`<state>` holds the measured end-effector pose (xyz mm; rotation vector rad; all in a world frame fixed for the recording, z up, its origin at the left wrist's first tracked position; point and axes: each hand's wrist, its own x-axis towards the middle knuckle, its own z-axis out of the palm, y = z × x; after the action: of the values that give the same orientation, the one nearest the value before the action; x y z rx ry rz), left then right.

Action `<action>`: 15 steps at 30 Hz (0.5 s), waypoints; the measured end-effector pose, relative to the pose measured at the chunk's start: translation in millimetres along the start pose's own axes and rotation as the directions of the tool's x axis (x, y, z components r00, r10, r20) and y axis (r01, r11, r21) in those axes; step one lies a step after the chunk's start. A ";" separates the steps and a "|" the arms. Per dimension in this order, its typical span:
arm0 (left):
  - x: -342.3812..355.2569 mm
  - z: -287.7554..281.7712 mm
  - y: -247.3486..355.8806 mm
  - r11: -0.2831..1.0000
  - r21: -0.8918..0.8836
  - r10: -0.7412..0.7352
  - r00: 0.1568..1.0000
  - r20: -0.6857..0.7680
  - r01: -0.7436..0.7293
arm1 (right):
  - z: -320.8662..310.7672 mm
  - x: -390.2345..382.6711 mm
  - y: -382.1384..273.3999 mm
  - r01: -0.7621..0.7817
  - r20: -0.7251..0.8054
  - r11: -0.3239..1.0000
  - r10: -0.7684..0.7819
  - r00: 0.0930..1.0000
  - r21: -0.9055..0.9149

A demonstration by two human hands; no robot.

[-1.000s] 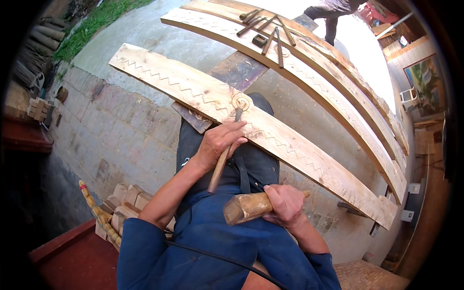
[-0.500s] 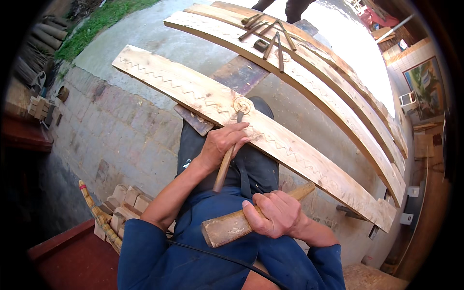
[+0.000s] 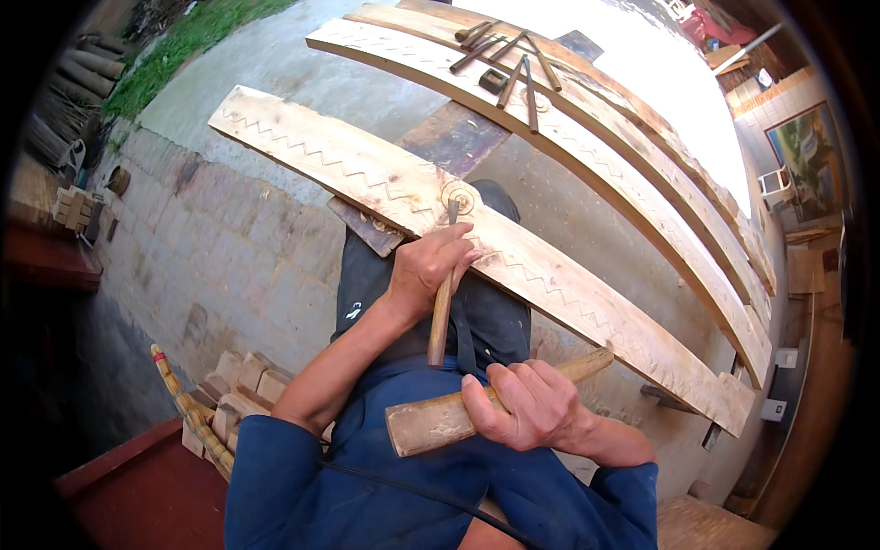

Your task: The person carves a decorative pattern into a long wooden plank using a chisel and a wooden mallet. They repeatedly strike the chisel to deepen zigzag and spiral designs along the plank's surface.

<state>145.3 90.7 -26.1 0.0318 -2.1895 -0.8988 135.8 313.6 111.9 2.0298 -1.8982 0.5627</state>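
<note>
My left hand (image 3: pixel 431 269) is closed around a chisel (image 3: pixel 440 321) with a wooden handle. The chisel's tip rests at a round spiral carving (image 3: pixel 461 194) on a long pale plank (image 3: pixel 550 273), whose face carries zigzag lines. Some of my left fingers lie against the plank's surface. In my right hand (image 3: pixel 527 403) is a wooden mallet (image 3: pixel 431 425), gripped around its middle, with its thick end to the left and its thinner end to the upper right. The mallet is apart from the chisel, below and right of the handle's end.
Beyond the plank lie more long planks (image 3: pixel 632 170); several chisels (image 3: pixel 510 82) and a small dark box-like thing (image 3: pixel 493 82) rest on them. Small wood blocks (image 3: pixel 247 376) sit at lower left by a red surface (image 3: pixel 128 490). A picture (image 3: pixel 811 160) hangs at right.
The chisel's handle end has swung to the right, so the chisel stands more upright in view. The right hand and mallet have shifted slightly right.
</note>
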 end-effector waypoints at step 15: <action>-14.1 -3.0 -9.4 0.996 -0.090 0.017 0.997 0.069 -0.010 | 17.9 -10.5 -0.8 -0.060 0.042 0.998 0.059 0.997 0.016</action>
<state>155.1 85.9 -39.4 -0.0587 -2.2082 -1.0038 137.4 314.4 91.1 2.0164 -1.9899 0.5575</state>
